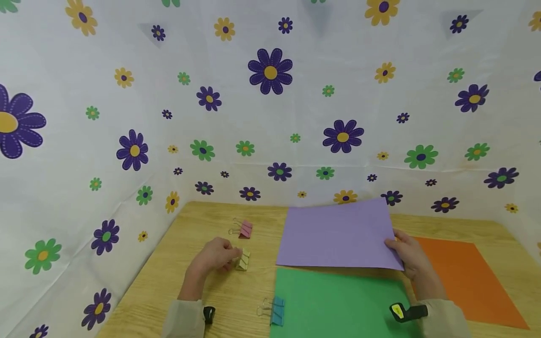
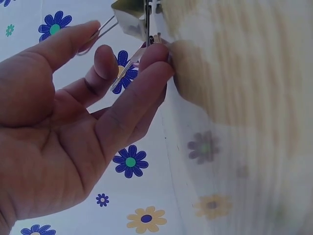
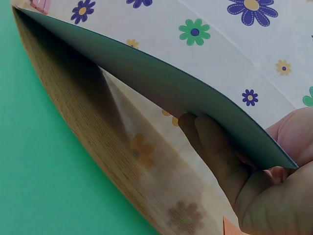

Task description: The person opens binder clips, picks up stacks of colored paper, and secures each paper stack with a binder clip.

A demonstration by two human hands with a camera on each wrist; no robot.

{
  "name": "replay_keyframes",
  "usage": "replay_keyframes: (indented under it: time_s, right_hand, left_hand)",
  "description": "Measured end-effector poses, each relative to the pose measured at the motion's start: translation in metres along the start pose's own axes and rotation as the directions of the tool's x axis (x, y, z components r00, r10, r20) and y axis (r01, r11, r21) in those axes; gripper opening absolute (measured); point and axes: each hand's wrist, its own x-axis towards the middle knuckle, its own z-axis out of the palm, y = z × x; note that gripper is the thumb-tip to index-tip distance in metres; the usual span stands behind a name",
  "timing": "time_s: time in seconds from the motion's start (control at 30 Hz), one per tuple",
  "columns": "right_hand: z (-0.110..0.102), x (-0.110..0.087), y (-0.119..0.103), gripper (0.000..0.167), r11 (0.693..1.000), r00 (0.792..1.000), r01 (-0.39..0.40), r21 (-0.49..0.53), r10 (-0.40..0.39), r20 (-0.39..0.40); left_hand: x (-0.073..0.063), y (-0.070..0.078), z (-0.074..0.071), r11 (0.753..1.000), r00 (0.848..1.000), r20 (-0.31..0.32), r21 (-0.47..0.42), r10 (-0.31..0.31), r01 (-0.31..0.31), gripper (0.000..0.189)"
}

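My left hand [image 1: 217, 254] holds a yellow binder clip [image 1: 243, 261] by its wire handles. In the left wrist view, the thumb bears on one wire handle and the fingers on the other, with the clip's metal body [image 2: 132, 17] beyond the fingertips. My right hand [image 1: 409, 253] grips a purple sheet of paper [image 1: 338, 234] at its right edge, thumb above and fingers beneath. That edge is lifted, and the sheet's shaded underside [image 3: 161, 81] bows over the wooden table in the right wrist view.
A green sheet [image 1: 338, 300] lies in front of the purple one, with a blue binder clip [image 1: 277, 311] at its left edge. An orange sheet [image 1: 473, 281] lies at the right. Behind the left hand is a pink binder clip [image 1: 246, 229]. Flowered cloth [image 1: 236, 117] surrounds the table [image 1: 160, 281].
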Motion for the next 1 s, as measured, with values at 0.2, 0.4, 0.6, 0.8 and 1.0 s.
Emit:
replay_keyframes:
  time_s: [0.2, 0.4, 0.6, 0.8, 1.0]
  right_hand:
    - [0.0, 0.002, -0.003, 0.063, 1.0, 1.0, 0.018, -0.012, -0.018, 0.014]
    - [0.0, 0.001, 0.0, 0.06, 0.997, 1.0, 0.015, -0.077, -0.017, -0.02]
    - [0.002, 0.001, 0.003, 0.058, 0.989, 0.998, 0.031, -0.144, -0.039, -0.057]
    - [0.001, 0.001, 0.003, 0.058, 0.995, 0.997, 0.038, -0.095, -0.044, -0.058]
    - [-0.001, -0.001, 0.002, 0.06, 1.0, 0.999, 0.009, 0.002, -0.009, -0.037]
  left_hand:
    - [0.002, 0.003, 0.0, 1.0, 1.0, 0.012, -0.014, -0.006, 0.006, 0.039]
    - [-0.001, 0.005, 0.003, 1.0, 0.999, 0.02, 0.008, -0.027, 0.027, 0.043]
    - [-0.002, 0.008, 0.005, 1.0, 1.0, 0.014, 0.0, -0.007, 0.007, 0.049]
    - [-0.001, 0.01, 0.003, 1.0, 1.0, 0.009, 0.003, -0.014, 0.014, 0.047]
    - [-0.001, 0.01, 0.0, 1.0, 1.0, 0.02, 0.02, -0.008, 0.008, 0.042]
